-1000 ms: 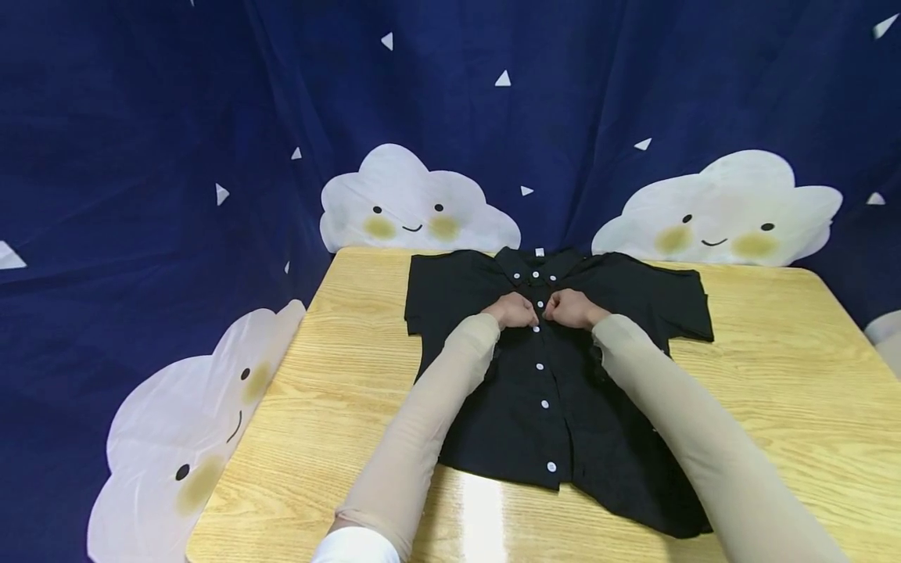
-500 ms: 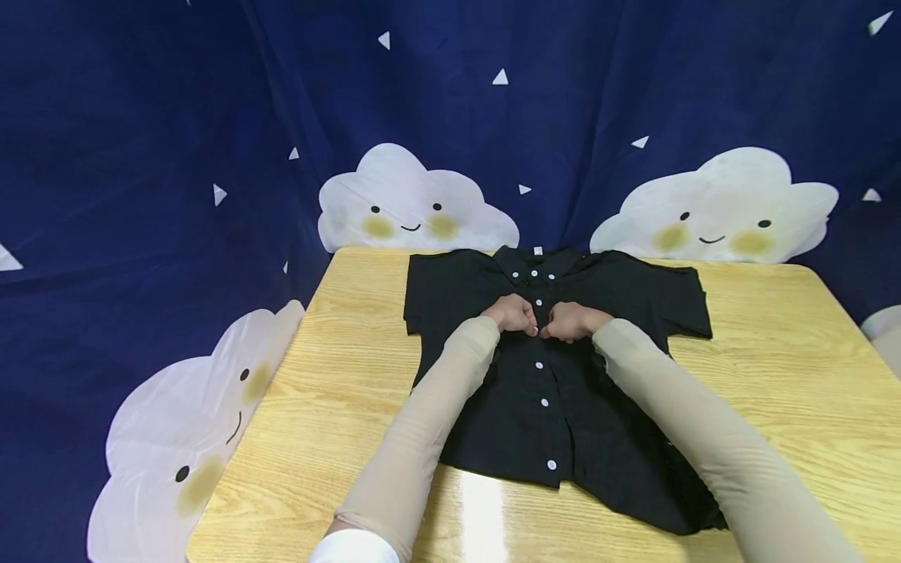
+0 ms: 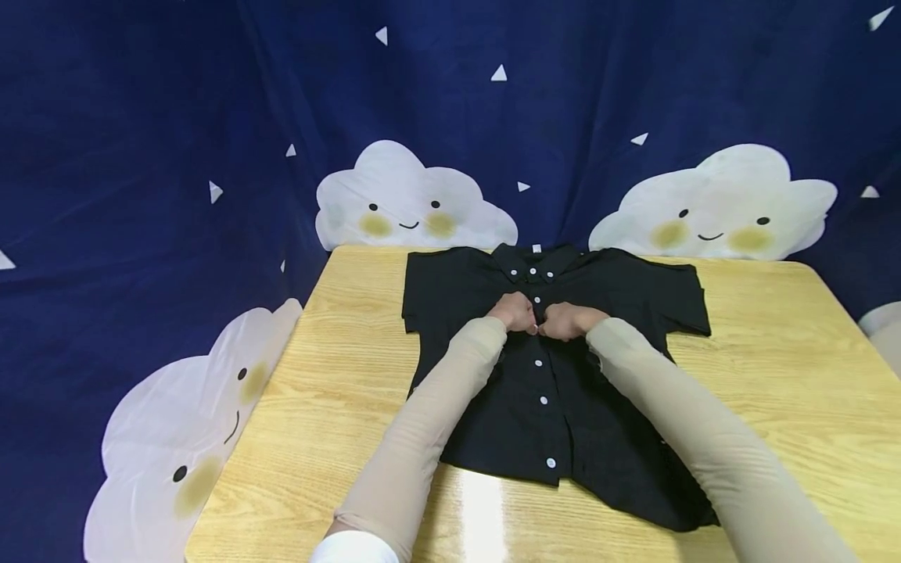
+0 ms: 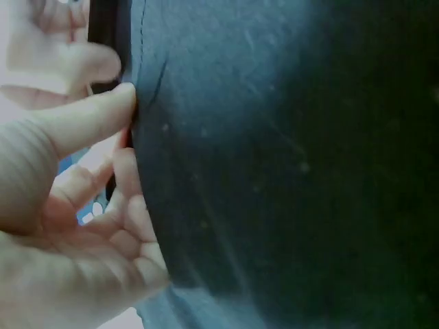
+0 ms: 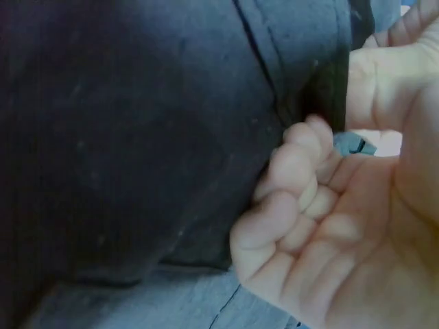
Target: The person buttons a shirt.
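Note:
A black short-sleeved shirt (image 3: 493,414) lies spread with its collar away from me and white buttons down its front. At the chest, beside a button (image 3: 536,330), my left hand (image 3: 515,313) pinches the placket edge; in the left wrist view the thumb of that hand (image 4: 75,185) presses the black cloth (image 4: 274,171) against the fingers. My right hand (image 3: 565,320) meets it from the other side. In the right wrist view, curled fingers of the right hand (image 5: 329,219) hold the shirt's edge (image 5: 171,137). The button between the fingertips is mostly hidden.
The light wooden table (image 3: 338,360) extends on both sides of the shirt. Behind it and at the left hangs a dark blue curtain (image 3: 450,94) with white triangles and smiling clouds (image 3: 411,191).
My right hand has come slightly toward me along the placket and closer to the left hand, its fingers now nearly touching the left fingertips. The left hand has hardly moved.

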A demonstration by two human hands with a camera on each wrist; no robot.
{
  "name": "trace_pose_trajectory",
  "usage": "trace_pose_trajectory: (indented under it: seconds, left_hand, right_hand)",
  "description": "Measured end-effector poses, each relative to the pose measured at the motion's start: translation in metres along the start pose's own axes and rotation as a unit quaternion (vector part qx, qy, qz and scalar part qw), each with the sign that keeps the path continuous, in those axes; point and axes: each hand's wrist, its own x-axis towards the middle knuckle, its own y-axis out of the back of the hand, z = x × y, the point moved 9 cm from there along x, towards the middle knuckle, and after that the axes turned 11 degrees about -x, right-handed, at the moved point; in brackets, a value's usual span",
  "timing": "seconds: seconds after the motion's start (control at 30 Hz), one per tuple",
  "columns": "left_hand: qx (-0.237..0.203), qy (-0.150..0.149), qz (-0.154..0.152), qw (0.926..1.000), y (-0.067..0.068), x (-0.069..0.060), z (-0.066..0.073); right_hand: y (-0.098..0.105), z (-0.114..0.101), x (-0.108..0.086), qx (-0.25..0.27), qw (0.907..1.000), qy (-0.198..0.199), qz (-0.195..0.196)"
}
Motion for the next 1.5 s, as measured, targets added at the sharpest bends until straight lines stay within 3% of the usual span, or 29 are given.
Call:
trace_pose_trajectory:
  seconds: [0.23, 0.4, 0.47, 0.57, 0.7, 0.8, 0.9, 1.03, 1.2, 1.3, 1.4, 1.5]
  left_hand:
    - [0.052, 0.027, 0.050, 0.9971, -0.001, -0.007, 0.017]
    - [0.058, 0.027, 0.058, 0.9963, -0.004, -0.009, 0.020]
    - [0.038, 0.033, 0.047, 0.9976, -0.004, -0.008, 0.014]
    - [-0.027, 0.054, 0.016, 0.9980, -0.004, -0.004, 0.000]
    - [-0.109, 0.071, -0.032, 0.9910, -0.007, 0.002, -0.013]
    - [-0.129, 0.071, -0.053, 0.9877, -0.008, 0.004, -0.014]
    - [-0.130, 0.079, -0.057, 0.9868, -0.009, 0.004, -0.013]
    - [-0.094, 0.074, -0.044, 0.9918, -0.008, 0.000, -0.008]
    - [-0.027, 0.059, 0.009, 0.9979, -0.005, -0.009, 0.004]
    - [0.000, 0.049, 0.040, 0.9980, -0.003, -0.013, 0.008]
    - [-0.044, 0.055, 0.041, 0.9966, -0.005, -0.011, 0.004]
    - [-0.114, 0.066, 0.019, 0.9911, -0.006, -0.006, -0.004]
  right_hand:
    - [0.004, 0.002, -0.003, 0.002, 1.0000, 0.008, 0.003]
    - [0.003, 0.002, 0.000, 0.013, 0.9989, 0.033, 0.029]
    - [0.004, 0.002, 0.000, 0.023, 0.9981, 0.032, 0.047]
    - [0.009, 0.003, -0.003, 0.032, 0.9954, 0.019, 0.088]
    - [0.020, 0.002, -0.008, 0.017, 0.9877, 0.002, 0.155]
    - [0.025, 0.001, -0.011, -0.005, 0.9830, -0.003, 0.184]
    - [0.022, 0.001, -0.010, 0.004, 0.9865, -0.010, 0.164]
    - [0.015, 0.004, -0.009, 0.055, 0.9924, -0.023, 0.107]
    - [0.010, 0.008, -0.011, 0.105, 0.9911, -0.047, 0.067]
    - [0.011, 0.009, -0.012, 0.109, 0.9904, -0.043, 0.073]
    - [0.015, 0.008, -0.012, 0.107, 0.9891, -0.029, 0.097]
    - [0.018, 0.006, -0.012, 0.120, 0.9869, -0.014, 0.107]
